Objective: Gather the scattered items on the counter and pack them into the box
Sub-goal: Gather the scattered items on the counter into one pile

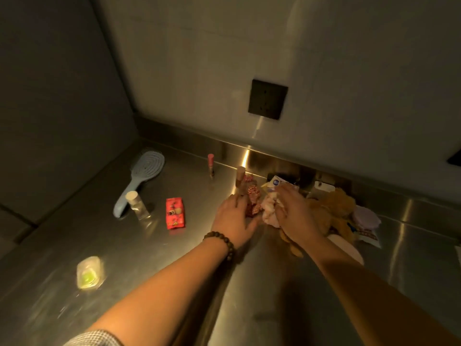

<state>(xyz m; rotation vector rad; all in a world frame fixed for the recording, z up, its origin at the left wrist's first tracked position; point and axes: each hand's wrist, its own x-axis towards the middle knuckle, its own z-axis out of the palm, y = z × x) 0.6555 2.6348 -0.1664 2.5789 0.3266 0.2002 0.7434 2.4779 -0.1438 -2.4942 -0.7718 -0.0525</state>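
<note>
On the steel counter (174, 270) my left hand (233, 218), with a bead bracelet at the wrist, rests on a red-and-white checked fabric item (253, 199). My right hand (291, 208) closes over a pale pink soft bundle (268, 211). Scattered to the left lie a blue hairbrush (141, 176), a small corked bottle (137, 204), a red packet (174, 213), a pink tube (211, 164) and a clear case with a green centre (89, 272). A tan capped bottle (240, 177) stands behind my left hand. No box is in view.
A brown plush toy (334, 213), a lilac item (365, 217) and a printed packet (369, 237) lie right of my hands. A white-and-blue packet (274, 183) sits by the backsplash. A dark wall socket (267, 99) is above. A wall closes off the left side.
</note>
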